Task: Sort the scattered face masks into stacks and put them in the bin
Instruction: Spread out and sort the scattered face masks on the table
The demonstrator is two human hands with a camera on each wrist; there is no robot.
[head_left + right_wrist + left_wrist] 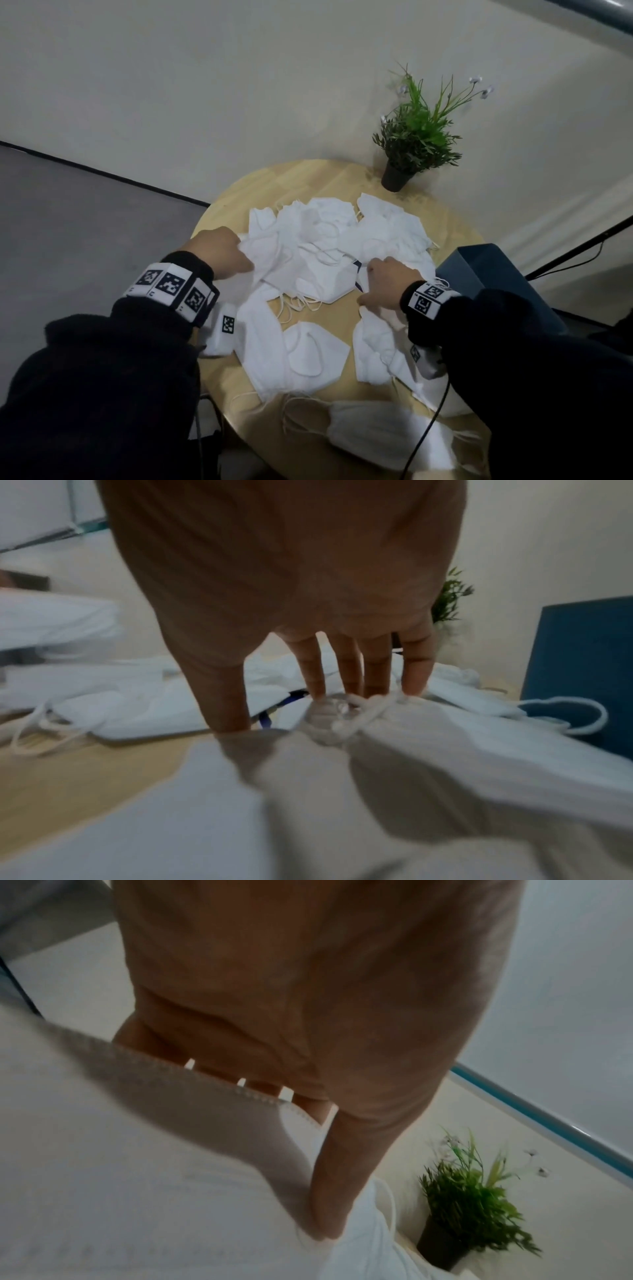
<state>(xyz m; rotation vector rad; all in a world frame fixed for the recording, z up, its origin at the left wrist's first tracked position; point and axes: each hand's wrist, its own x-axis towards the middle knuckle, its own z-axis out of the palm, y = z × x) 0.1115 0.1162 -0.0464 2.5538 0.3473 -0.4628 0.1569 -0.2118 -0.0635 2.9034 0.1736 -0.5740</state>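
At the left, the left hand (219, 251) pinched a white mask (143, 1150) between thumb and curled fingers (260, 1088) at the left edge of the pile. The scattered face masks (318, 246) covered the round wooden surface (219, 212). To the right, the right hand (387, 284) pressed down on another mask (428, 750), its fingers (315, 669) straight and slightly spread. A potted plant (416, 137) stood behind. The blue bin (486, 274) stood just beside the surface's right edge.
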